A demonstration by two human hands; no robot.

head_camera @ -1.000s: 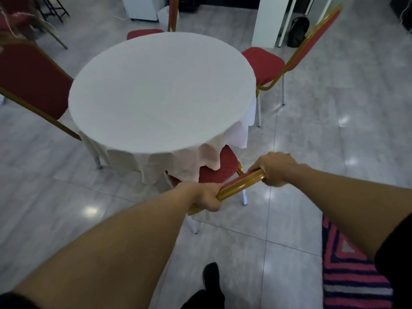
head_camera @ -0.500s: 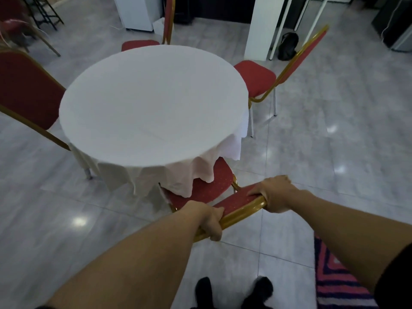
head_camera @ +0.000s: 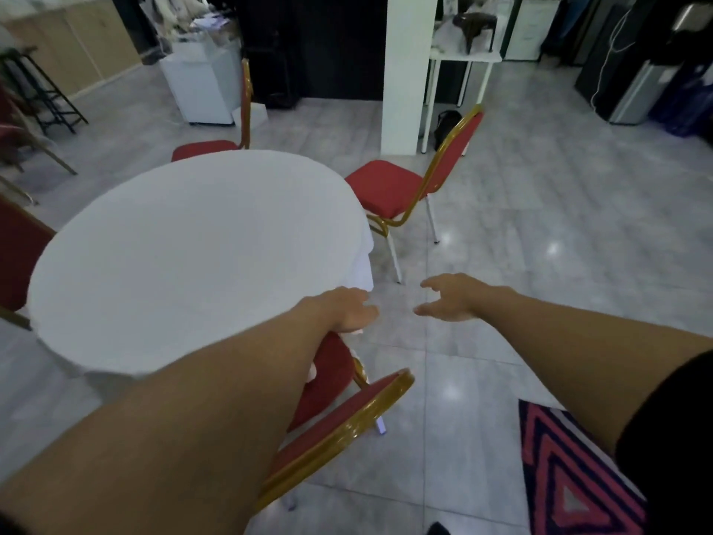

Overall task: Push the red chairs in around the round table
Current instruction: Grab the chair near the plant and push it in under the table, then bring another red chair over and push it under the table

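A round table under a white cloth fills the left middle. The nearest red chair, gold-framed, stands below my arms with its seat tucked under the table's edge. My left hand and my right hand hover in the air above and beyond it, fingers apart, holding nothing. Another red chair stands at the table's right side, its seat out from under the cloth and angled away. A third red chair sits at the far side, and a fourth red chair at the left edge.
A white pillar and a white side table stand behind the right chair, with a dark bag on the floor between them. A striped red rug lies at the bottom right. Grey tiled floor stretches to the right.
Both hands have let go of the nearest chair's backrest and risen forward, fingers spread. The view has lifted and turned right; the chair now sits lower in view.
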